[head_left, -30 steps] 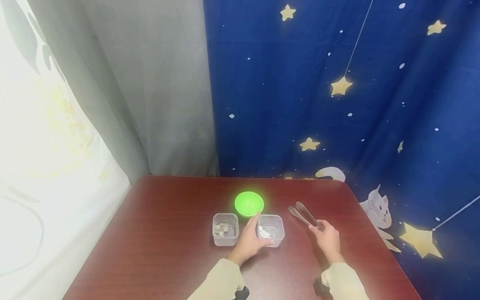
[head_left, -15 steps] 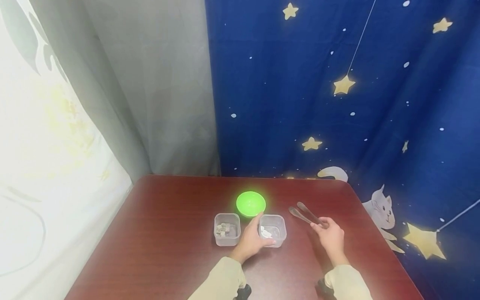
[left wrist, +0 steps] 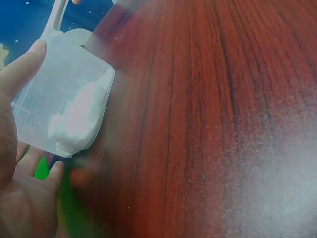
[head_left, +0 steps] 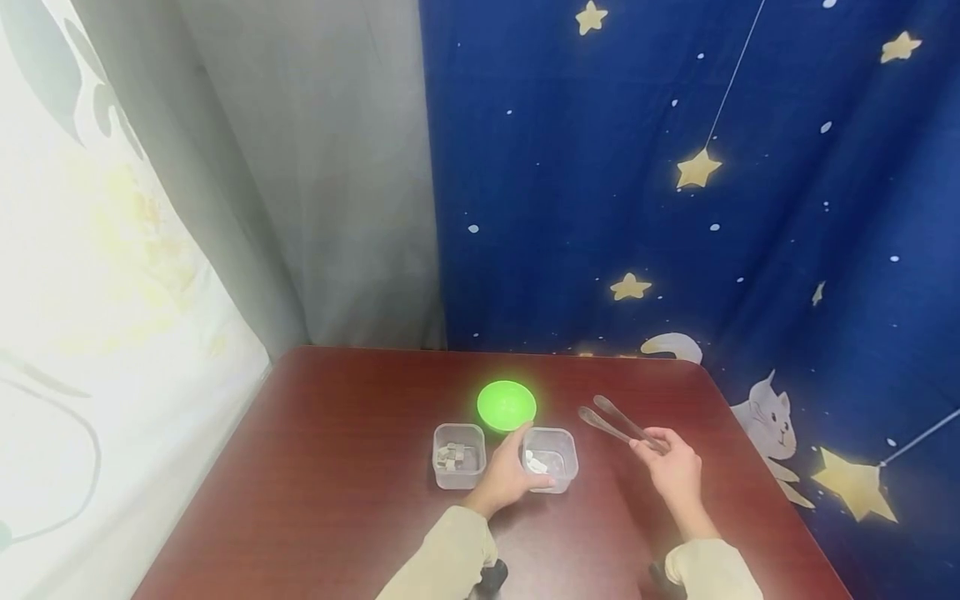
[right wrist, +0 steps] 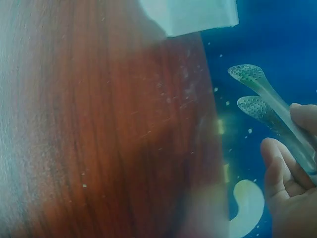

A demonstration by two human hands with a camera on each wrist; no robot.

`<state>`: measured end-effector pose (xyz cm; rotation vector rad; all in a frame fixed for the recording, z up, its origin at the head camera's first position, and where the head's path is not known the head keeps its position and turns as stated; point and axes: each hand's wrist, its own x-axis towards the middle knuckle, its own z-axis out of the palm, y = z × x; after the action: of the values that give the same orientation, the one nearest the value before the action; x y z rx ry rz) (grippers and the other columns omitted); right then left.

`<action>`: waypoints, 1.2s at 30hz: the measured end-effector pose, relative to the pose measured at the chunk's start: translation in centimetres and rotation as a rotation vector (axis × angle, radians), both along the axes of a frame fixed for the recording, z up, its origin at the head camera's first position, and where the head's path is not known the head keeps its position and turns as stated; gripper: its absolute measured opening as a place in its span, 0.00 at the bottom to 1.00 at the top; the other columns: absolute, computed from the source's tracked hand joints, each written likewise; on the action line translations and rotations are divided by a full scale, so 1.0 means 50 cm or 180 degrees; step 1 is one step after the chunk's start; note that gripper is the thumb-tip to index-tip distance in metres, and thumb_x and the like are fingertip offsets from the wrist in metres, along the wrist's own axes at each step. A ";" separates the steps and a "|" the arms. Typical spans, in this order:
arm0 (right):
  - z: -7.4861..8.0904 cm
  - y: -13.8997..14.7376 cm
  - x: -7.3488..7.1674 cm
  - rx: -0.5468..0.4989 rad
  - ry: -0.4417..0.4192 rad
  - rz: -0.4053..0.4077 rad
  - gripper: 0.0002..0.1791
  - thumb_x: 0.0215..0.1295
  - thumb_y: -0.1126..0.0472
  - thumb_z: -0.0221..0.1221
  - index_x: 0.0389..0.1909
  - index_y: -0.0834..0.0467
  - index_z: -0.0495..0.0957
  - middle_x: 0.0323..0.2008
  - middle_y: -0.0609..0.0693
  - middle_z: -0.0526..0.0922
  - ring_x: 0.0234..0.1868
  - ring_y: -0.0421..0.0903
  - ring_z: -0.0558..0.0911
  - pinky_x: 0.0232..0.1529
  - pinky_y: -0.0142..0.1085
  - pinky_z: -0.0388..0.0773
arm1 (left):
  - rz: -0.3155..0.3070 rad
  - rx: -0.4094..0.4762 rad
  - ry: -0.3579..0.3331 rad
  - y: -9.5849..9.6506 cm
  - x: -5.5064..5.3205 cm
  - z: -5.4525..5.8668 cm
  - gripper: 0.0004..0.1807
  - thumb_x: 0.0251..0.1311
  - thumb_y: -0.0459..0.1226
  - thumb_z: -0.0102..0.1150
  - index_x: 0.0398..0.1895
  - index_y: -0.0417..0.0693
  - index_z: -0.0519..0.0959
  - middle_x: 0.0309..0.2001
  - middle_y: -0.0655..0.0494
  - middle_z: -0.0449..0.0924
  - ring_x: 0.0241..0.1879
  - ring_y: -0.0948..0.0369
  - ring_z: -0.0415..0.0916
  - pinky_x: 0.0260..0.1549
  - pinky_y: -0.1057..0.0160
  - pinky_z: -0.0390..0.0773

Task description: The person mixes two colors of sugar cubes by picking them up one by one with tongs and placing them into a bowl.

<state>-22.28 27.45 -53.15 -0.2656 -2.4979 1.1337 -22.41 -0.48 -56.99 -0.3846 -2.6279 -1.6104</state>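
My left hand [head_left: 504, 481] grips a clear square plastic container [head_left: 564, 480], thumb at its near side and fingers toward the far side. White pieces [head_left: 536, 463] lie in that container; in the left wrist view they show blurred through its wall [left wrist: 39, 94]. To the right, my right hand [head_left: 678, 473] holds metal tongs [head_left: 617, 422] by the handle end. Their perforated tips [right wrist: 250, 74] stand apart with nothing between them in the right wrist view, and they point toward the far left, right of the container.
A second clear container [head_left: 459, 482] with several greyish blocks [head_left: 452, 457] stands left of my left hand. Behind the two containers sits a bright green bowl [head_left: 507, 407]. The dark red table [head_left: 337, 433] ends at a blue star-patterned curtain [head_left: 540, 208].
My right hand has drifted slightly right with the tongs, away from the container. The left hand keeps its grip on the container. The head view has shifted a little.
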 end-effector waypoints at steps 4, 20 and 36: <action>0.017 0.000 0.009 0.0019 0.0071 0.0059 0.17 0.53 0.52 0.72 0.42 0.55 0.83 0.33 0.51 0.88 0.42 0.55 0.83 0.42 0.44 0.70 | -0.0035 0.0034 -0.0007 0.001 -0.001 0.003 0.55 0.37 0.44 0.81 0.72 0.44 0.62 0.64 0.51 0.70 0.59 0.53 0.69 0.60 0.50 0.68; 0.090 -0.013 0.039 -0.0249 0.0029 0.0972 0.18 0.54 0.53 0.72 0.44 0.57 0.84 0.39 0.53 0.87 0.40 0.42 0.86 0.36 0.28 0.79 | -0.0088 0.0053 0.0034 0.002 0.000 0.002 0.54 0.37 0.44 0.81 0.70 0.42 0.63 0.61 0.47 0.73 0.56 0.49 0.72 0.58 0.50 0.69; 0.076 -0.058 0.023 -0.0121 -0.0211 0.1464 0.16 0.50 0.58 0.74 0.39 0.57 0.84 0.36 0.53 0.87 0.38 0.46 0.86 0.40 0.37 0.81 | -0.0049 0.0110 -0.0010 0.000 0.006 0.007 0.54 0.37 0.45 0.81 0.70 0.44 0.64 0.61 0.52 0.74 0.56 0.55 0.73 0.58 0.52 0.69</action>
<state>-21.15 24.53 -49.36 0.2833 -2.6754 1.3599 -22.13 -0.47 -56.65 -0.4019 -2.6020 -1.6598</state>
